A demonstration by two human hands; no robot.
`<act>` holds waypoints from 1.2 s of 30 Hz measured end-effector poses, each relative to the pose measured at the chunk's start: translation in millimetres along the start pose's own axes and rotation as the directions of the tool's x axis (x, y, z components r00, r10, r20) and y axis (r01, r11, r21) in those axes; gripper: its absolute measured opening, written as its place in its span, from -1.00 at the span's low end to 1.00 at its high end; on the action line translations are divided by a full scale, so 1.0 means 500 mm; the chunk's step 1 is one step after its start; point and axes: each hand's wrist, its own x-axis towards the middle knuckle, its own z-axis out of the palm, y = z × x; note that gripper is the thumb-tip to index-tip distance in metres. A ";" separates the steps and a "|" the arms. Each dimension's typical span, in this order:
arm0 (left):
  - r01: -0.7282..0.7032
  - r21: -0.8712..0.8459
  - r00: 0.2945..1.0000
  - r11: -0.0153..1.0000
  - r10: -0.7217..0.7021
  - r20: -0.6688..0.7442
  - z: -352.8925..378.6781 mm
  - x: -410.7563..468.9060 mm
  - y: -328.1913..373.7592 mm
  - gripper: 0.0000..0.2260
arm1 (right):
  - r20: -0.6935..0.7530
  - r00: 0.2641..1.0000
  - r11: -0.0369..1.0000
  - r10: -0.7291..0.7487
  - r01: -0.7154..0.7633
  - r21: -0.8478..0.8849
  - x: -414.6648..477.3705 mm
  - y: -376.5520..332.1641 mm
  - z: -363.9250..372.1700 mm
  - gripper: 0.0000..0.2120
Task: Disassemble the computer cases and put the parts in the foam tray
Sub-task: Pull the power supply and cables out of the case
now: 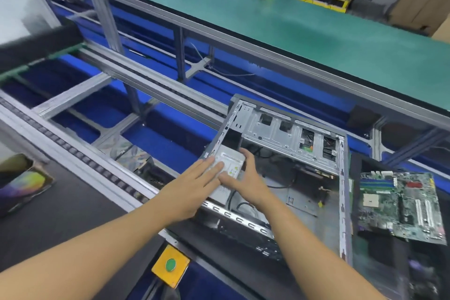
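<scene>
Hands first. Left hand: fingers straight and together, lying flat on top of the power supply, pressing rather than gripping. Right hand: thumb laid across the unit's top, fingers curled over its far right edge, so I read this one as the gripping hand.

Power supply: silver box with a white label, seated in the left corner of the computer case, tight against the left wall. Its long axis runs away from me, tipped slightly right. Both hands touch it; the left covers its near-left part, the right its right side. I cannot tell whether it is free of its mounts.

Cables: dark leads run from the unit's near end onto the case floor. By my judgement they may snag on a lift up and rightward.

Computer case: lying open side up on the surface. It holds the power supply, the cables and a drive cage along the far wall.

Foam tray, as I take the dark slab just right of the case to be. It carries one motherboard, lying flat.
</scene>
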 end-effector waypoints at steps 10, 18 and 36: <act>0.185 -0.465 0.905 0.866 0.034 0.423 -0.041 0.002 -0.044 0.05 | 0.193 0.976 0.640 -0.105 0.215 -0.738 0.007 -0.044 -0.009 0.18; 0.491 -0.855 0.766 0.170 -0.551 0.331 -0.047 0.086 -0.010 -0.41 | 0.147 0.979 0.424 0.139 0.075 -0.902 0.054 -0.093 0.023 0.34; 0.657 -0.718 0.595 0.230 -0.743 0.306 -0.026 0.110 0.010 -0.72 | 0.187 0.981 0.555 -0.047 0.181 -0.812 0.031 -0.097 -0.004 0.33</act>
